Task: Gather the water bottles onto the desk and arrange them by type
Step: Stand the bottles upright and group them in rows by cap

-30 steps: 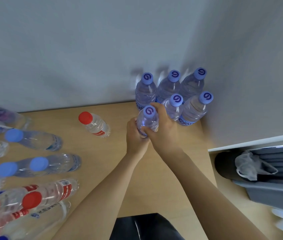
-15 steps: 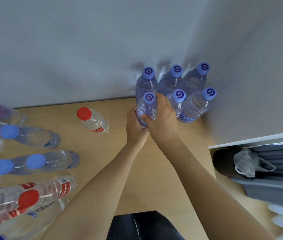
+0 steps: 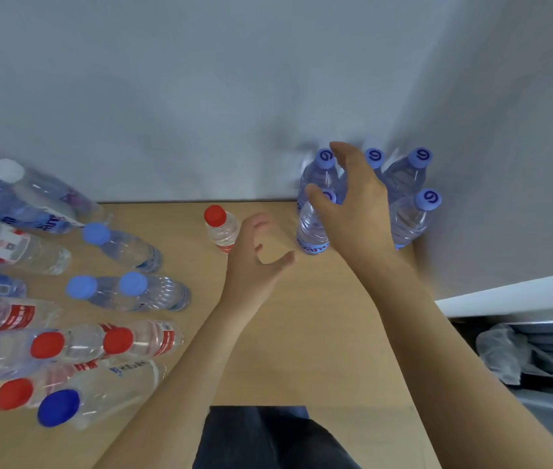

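Observation:
Several purple-capped bottles stand upright in a cluster (image 3: 407, 184) in the desk's back right corner. The front-left bottle of that cluster (image 3: 312, 228) stands on the desk, free of both hands. My right hand (image 3: 352, 204) hovers over the cluster with fingers spread and holds nothing. My left hand (image 3: 254, 262) is open above the desk, beside a small upright red-capped bottle (image 3: 222, 228). Many bottles with red, light-blue and dark-blue caps lie in a pile (image 3: 65, 299) on the left of the wooden desk (image 3: 319, 333).
Grey walls meet behind the cluster in the corner. Right of the desk, lower down, are a white ledge (image 3: 511, 292) and a dark bin with a clear plastic bag (image 3: 511, 357). My dark trousers show at the desk's front edge.
Both hands gripped a purple-capped bottle and set it at the cluster's front left. They have let go: the right hand lifted and spread, the left pulled back toward the red-capped bottle.

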The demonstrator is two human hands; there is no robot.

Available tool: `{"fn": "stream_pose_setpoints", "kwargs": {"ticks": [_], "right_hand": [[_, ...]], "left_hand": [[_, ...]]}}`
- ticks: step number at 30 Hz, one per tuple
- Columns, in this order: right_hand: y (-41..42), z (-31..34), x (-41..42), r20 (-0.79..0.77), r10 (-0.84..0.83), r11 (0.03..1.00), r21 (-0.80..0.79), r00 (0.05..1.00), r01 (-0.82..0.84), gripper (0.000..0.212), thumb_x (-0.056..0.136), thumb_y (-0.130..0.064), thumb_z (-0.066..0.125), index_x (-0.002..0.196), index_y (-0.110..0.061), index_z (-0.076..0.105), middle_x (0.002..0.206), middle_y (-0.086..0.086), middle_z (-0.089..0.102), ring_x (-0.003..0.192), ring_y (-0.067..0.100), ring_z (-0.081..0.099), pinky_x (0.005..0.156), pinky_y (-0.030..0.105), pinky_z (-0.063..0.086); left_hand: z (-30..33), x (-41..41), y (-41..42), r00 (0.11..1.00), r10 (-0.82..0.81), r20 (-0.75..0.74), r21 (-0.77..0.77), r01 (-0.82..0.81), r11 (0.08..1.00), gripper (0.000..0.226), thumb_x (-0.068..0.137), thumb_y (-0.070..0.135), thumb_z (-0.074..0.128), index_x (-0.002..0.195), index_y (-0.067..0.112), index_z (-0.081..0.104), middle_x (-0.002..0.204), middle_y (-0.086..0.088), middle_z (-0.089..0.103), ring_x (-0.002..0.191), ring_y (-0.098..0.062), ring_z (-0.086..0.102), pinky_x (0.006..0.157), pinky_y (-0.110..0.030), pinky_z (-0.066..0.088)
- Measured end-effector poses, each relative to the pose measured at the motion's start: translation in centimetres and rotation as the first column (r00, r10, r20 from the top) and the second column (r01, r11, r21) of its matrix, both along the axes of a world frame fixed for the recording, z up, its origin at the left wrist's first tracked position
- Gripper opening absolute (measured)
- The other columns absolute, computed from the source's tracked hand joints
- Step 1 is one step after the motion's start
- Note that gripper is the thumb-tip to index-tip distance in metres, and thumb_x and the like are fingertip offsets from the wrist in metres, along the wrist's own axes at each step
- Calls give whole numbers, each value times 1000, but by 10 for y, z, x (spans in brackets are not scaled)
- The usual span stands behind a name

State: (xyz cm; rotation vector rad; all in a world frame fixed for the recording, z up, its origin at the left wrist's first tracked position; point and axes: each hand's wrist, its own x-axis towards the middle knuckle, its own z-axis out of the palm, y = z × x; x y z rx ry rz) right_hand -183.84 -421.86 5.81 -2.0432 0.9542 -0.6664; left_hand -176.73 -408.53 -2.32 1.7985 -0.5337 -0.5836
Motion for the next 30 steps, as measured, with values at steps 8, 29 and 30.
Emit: {"fn": "stream_pose_setpoints", "kwargs": {"ticks": [8, 29, 30], "right_hand": [[51, 22, 35, 77, 170, 984, 38, 982, -173, 47, 88, -15, 67, 134, -16, 55, 131, -8, 58, 120, 3, 49, 92, 6, 33], [251, 29, 193, 81, 575, 801, 145, 814, -581, 44, 90, -21, 67, 131, -20, 54, 127, -9, 55, 104, -8, 44, 91, 12, 36], [257, 29, 200, 73, 583, 797, 145, 809, -587, 42, 90, -22, 67, 130, -21, 54, 126, -9, 55, 103, -10, 44, 89, 10, 35]], "left_hand": [[61, 20, 64, 989, 139, -42, -173, -145, 974, 61, 71, 0, 85, 119, 24, 55, 119, 5, 62, 115, -5, 60, 91, -20, 49], [91, 130, 298, 819, 574, -10, -120, -571, 812, 52, 80, 14, 81, 116, 42, 55, 123, 18, 62, 115, 3, 58, 96, -20, 47], [91, 137, 305, 817, 576, -12, -127, -573, 810, 52, 81, 13, 81, 116, 41, 55, 125, 17, 62, 116, 2, 58, 98, -21, 47]]}}
